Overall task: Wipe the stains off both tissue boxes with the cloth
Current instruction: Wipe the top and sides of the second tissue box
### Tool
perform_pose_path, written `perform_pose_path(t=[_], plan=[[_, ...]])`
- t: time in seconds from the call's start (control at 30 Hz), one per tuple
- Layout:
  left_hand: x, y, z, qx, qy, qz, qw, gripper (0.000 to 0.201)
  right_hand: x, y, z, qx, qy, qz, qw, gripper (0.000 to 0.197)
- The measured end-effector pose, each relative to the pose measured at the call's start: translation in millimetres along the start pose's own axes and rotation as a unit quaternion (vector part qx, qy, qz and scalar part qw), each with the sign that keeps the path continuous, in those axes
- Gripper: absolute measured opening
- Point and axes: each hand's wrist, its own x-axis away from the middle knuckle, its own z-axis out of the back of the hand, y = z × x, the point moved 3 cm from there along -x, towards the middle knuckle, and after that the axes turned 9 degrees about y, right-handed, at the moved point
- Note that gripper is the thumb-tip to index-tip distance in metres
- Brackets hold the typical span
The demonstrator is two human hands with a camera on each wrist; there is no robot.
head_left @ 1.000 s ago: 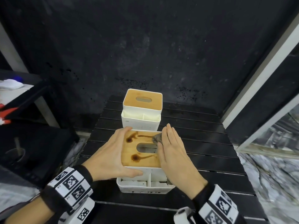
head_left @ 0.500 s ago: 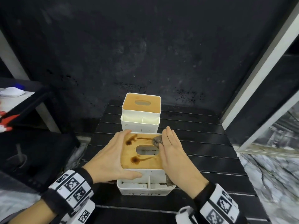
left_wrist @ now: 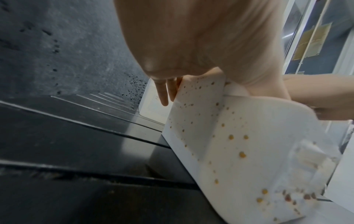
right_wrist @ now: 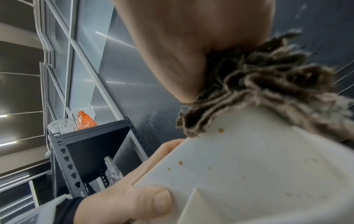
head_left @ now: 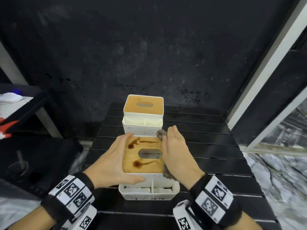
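The near tissue box [head_left: 142, 175] is white, and its wooden lid [head_left: 129, 156] bears two brown stains with trails. My left hand [head_left: 111, 160] grips its left side, thumb across the front wall. My right hand [head_left: 176, 151] lies flat with straight fingers and presses the grey cloth [head_left: 160, 134] against the box's right side. The cloth also hangs out under the palm at the near right corner. Brown spots dot the box's white walls [left_wrist: 229, 144] [right_wrist: 249, 174]. The shaggy cloth [right_wrist: 268, 84] bunches under my palm. The far tissue box [head_left: 143, 112] stands just behind, its lid unmarked.
Both boxes stand on a black slatted table [head_left: 207, 155] against a dark wall. At the left is a shelf with a white object [head_left: 10, 97] and something red [head_left: 6, 126]. A white window frame [head_left: 265, 80] runs along the right. A black rack holds an orange bottle [right_wrist: 85, 121].
My right hand with the cloth has slid off the lid's right part onto the box's right side. The left hand keeps its hold and the stains look the same.
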Motion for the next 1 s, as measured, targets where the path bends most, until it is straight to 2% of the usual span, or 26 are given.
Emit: perform_pose_path(t=[0.03,0.13,0.23,0.3,0.33,0.4,0.47,0.5,0.6,0.87,1.0], plan=[[0,0,0,0.001,0.000,-0.001,1.000,0.134,0,-4,-3,0.048,0.004,0.001,0.999,0.049],[0,-2,-1,0.004,0.000,0.000,1.000,0.133,4,-5,-5,-0.039,0.032,-0.049,0.998,0.053],[0,-1,-1,0.008,0.011,-0.003,1.000,0.132,15,0,-1,-0.083,0.005,0.006,0.997,0.058],[0,-2,-1,0.012,0.011,-0.004,1.000,0.130,21,6,9,-0.186,-0.023,0.009,0.982,0.057],[0,-2,-1,0.014,0.009,-0.003,1.000,0.130,21,12,13,-0.204,-0.016,0.025,0.979,0.056],[1,-3,-1,0.015,0.008,-0.001,1.000,0.132,19,21,19,-0.132,0.032,0.122,0.983,0.055],[0,-4,-1,0.014,0.009,0.000,1.000,0.133,17,27,14,-0.047,0.013,0.218,0.975,0.060],[0,-4,-2,0.014,0.008,0.002,1.000,0.133,16,31,10,-0.028,-0.013,0.229,0.973,0.064],[0,-3,-2,0.016,0.003,0.004,1.000,0.133,17,32,4,-0.016,-0.054,0.208,0.977,0.071],[2,0,0,0.007,0.002,-0.006,1.000,0.133,54,1,1,0.027,-0.037,0.109,0.993,0.085],[0,-2,1,0.013,-0.008,-0.001,1.000,0.135,35,3,-2,0.022,-0.023,0.101,0.994,0.092]])
